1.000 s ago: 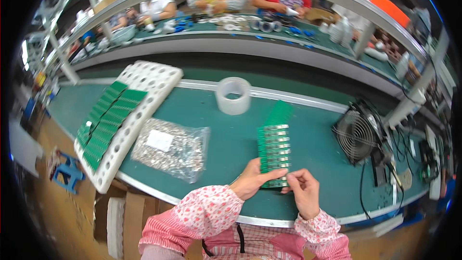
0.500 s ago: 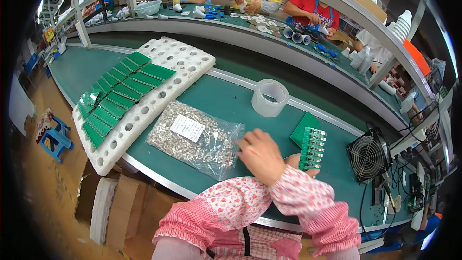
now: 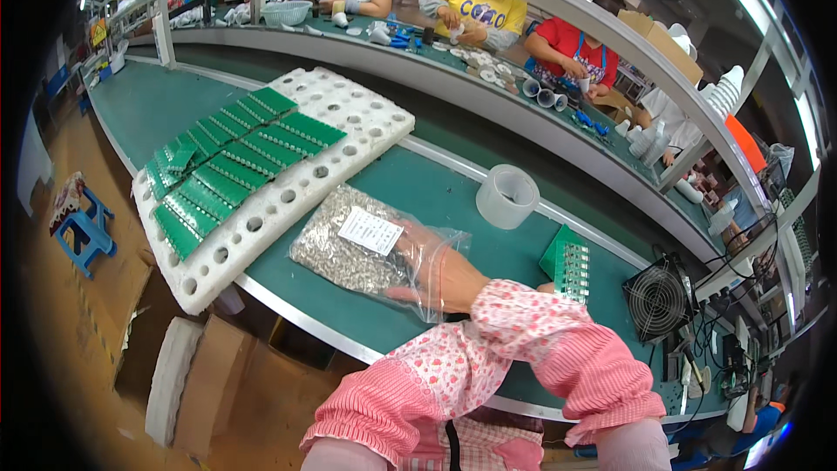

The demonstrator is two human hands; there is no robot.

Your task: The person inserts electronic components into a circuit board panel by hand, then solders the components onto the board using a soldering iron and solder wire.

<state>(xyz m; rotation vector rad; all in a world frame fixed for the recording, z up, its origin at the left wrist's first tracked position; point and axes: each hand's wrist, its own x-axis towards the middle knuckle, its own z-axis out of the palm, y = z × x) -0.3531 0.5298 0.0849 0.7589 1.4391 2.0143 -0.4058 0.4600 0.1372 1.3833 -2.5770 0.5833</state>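
"Two hands on my feed. What's the right hand (image 3: 438, 268) doing?"

"Inside the clear bag (image 3: 336, 251) of small metal parts, 8 o'clock from picture centre. Thumb apart from fingers; plastic blurs the tips, so I cannot tell if they grip any."

"Left hand (image 3: 546, 288)?"

"Mostly behind the right sleeve (image 3: 534, 321). I see a fingertip beside the green circuit board (image 3: 572, 275), 4 o'clock. Grip: cannot tell."

"Surroundings?"

"Tape roll (image 3: 507, 196), 3 o'clock. White foam slab (image 3: 392, 119) bearing green boards (image 3: 248, 153), 9 o'clock. Black fan (image 3: 656, 305), 4 o'clock, beyond the circuit board."
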